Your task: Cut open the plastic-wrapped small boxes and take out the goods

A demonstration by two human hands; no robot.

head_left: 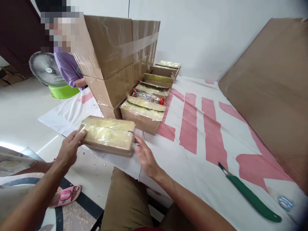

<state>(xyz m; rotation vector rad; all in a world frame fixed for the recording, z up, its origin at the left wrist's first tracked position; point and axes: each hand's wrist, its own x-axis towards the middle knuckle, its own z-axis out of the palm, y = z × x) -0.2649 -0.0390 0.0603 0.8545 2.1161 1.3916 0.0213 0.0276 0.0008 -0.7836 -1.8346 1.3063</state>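
Note:
A small cardboard box (108, 138), its top flaps folded in and covered with shiny clear tape, is held between my two hands over the table's near edge. My left hand (72, 144) grips its left end with the thumb on top. At the right end, the fingers of my right hand (145, 155) press against the box's side; part of them is hidden behind it. Just beyond stands a row of similar boxes, the nearest a taped box (141, 120). Behind that one, red and clear plastic packaging (149, 96) shows in the row.
Large taped cartons (117, 48) are stacked left of the row. A green-handled knife (252, 195) lies on the white cloth (192, 173) at right, near a tape roll (285, 203). A brown cardboard sheet (269, 86) leans at right. A person in a purple shirt (66, 69) is behind the cartons.

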